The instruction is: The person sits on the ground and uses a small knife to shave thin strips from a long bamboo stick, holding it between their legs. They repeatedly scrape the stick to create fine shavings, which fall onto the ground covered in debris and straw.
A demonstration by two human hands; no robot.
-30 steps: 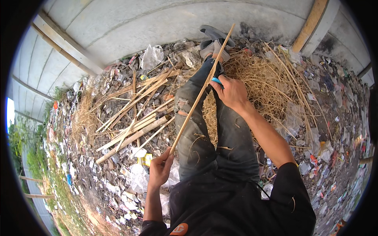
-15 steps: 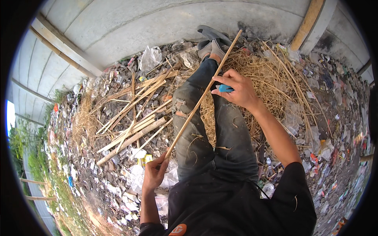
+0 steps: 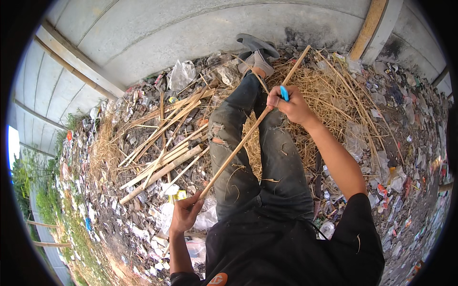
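Observation:
A long, thin bamboo stick (image 3: 243,142) slants over my legs, from near my lap up toward the far right. My left hand (image 3: 185,213) is closed round its near end. My right hand (image 3: 292,105) is closed on a blue-handled knife (image 3: 285,93) and bears against the stick toward its far end; the blade is hidden. A thin strip (image 3: 260,80) stands off the stick beside my right hand, pointing toward my feet.
Split bamboo pieces (image 3: 164,167) lie piled left of my legs. Straw-like shavings (image 3: 317,93) and longer strips (image 3: 350,88) cover the ground to the right. Scattered litter (image 3: 143,233) surrounds me. A concrete wall (image 3: 200,33) stands beyond my sandals (image 3: 257,45).
My right hand has turned over and shifted slightly away along the stick, the knife now pointing upward. A thin strip now shows split off. The stick's far end has swung right.

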